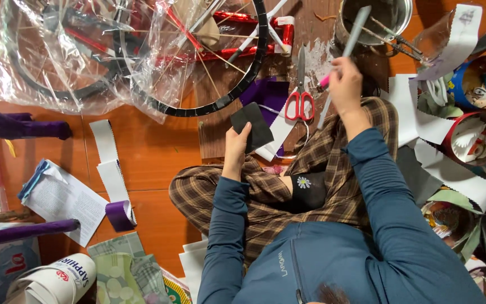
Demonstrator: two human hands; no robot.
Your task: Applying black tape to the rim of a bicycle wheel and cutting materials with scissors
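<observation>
The left hand pinches with thumb and fingers, arm bent; the right hand is raised higher, fist closed.

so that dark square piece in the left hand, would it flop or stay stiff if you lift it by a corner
The dark piece probably stays fairly flat: pinched at its lower edge by the left hand, it stands up without drooping. It looks thin and sheet-like, so likely light and easy to bend. Its matte surface suggests it would not slip readily, though the material cannot be told.
</observation>
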